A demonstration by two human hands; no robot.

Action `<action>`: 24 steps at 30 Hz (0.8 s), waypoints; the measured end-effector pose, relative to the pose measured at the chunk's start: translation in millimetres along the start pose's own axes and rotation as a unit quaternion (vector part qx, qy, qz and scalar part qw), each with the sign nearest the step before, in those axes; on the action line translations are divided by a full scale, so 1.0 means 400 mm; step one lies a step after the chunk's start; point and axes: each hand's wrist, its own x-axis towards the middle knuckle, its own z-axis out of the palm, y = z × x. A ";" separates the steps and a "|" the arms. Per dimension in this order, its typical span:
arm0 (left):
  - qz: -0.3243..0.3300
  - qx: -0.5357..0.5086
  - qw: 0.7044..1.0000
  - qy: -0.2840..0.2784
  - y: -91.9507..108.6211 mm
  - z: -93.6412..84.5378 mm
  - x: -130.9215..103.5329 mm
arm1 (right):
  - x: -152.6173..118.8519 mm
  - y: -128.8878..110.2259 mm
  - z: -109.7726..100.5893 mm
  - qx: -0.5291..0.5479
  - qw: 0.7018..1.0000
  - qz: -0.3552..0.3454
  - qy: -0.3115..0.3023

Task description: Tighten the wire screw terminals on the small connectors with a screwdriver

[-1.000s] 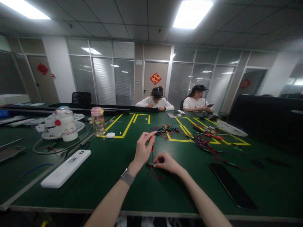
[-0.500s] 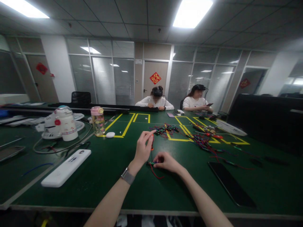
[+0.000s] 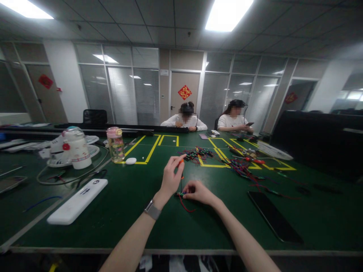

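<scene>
My left hand (image 3: 171, 174) is closed around the orange handle of a screwdriver (image 3: 182, 176), which stands upright with its thin shaft pointing down. Its tip meets a small green circuit board (image 3: 180, 194) on the table. My right hand (image 3: 197, 192) pinches that board at its right end between thumb and fingers. From the board a red wire (image 3: 185, 206) curves toward me over the green surface. Beyond my hands lies a heap of similar boards with red and blue wires (image 3: 198, 153).
A second wired pile (image 3: 241, 168) lies to the right, near a black phone (image 3: 274, 216). At left are a white power bank (image 3: 78, 202), a white bottle (image 3: 79, 151), a pink-lidded bottle (image 3: 115, 145) and a cable (image 3: 72, 183). Two people (image 3: 185, 120) sit across the table.
The view has shifted slightly. My hands keep their places, the left on the screwdriver and the right on the circuit board; a little more of the orange handle shows.
</scene>
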 end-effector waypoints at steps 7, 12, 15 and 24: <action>0.006 0.009 1.000 0.006 -0.008 0.004 -0.001 | -0.001 -0.003 -0.002 0.004 1.000 0.007 -0.003; 0.005 0.014 1.000 0.006 -0.005 -0.001 -0.002 | -0.002 -0.005 -0.003 0.002 1.000 -0.003 0.003; 0.002 -0.026 0.999 -0.025 -0.003 0.000 -0.001 | -0.003 -0.008 -0.004 0.008 1.000 -0.002 0.002; 0.002 0.033 0.999 0.008 -0.006 -0.002 0.001 | -0.005 -0.011 -0.004 -0.004 1.000 -0.004 0.004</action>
